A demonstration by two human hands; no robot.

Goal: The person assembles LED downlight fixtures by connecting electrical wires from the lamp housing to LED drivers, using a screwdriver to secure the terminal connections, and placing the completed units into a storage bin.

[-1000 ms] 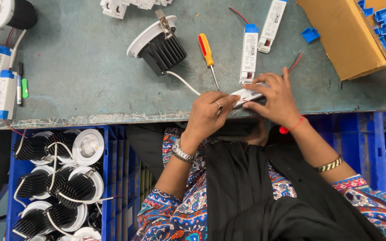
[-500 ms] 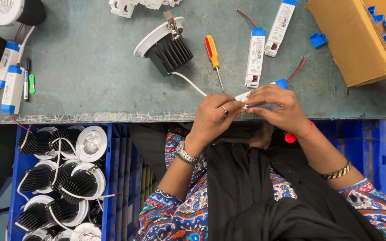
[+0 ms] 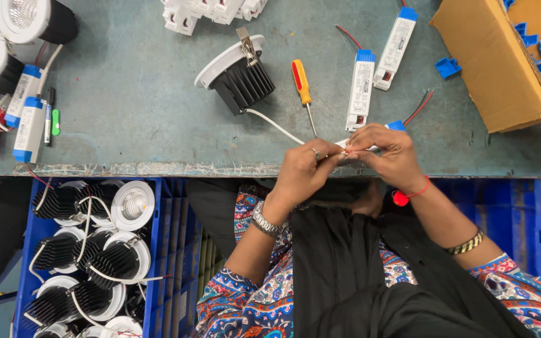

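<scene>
1. Head view: both hands, left (image 3: 305,169) and right (image 3: 392,153), grip closed on a white driver (image 3: 370,141) at the surface (image 3: 126,125) edge.
2. Its white cable (image 3: 277,125) already reaches the downlight (image 3: 236,72); wiring looks unfinished.
3. Two drivers (image 3: 361,87) lie untouched.

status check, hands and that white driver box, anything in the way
Left hand and right hand both pinch the white driver box at the table edge. White cable runs to the downlight. Screwdriver close, not blocking.

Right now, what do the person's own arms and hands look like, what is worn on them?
Both hands are bare, no gloves. The left hand has a ring on one finger and a silver metal watch at the wrist. The right hand has a red thread bracelet at the wrist and a gold bangle further up. Both sleeves are multicoloured patterned fabric.
</scene>
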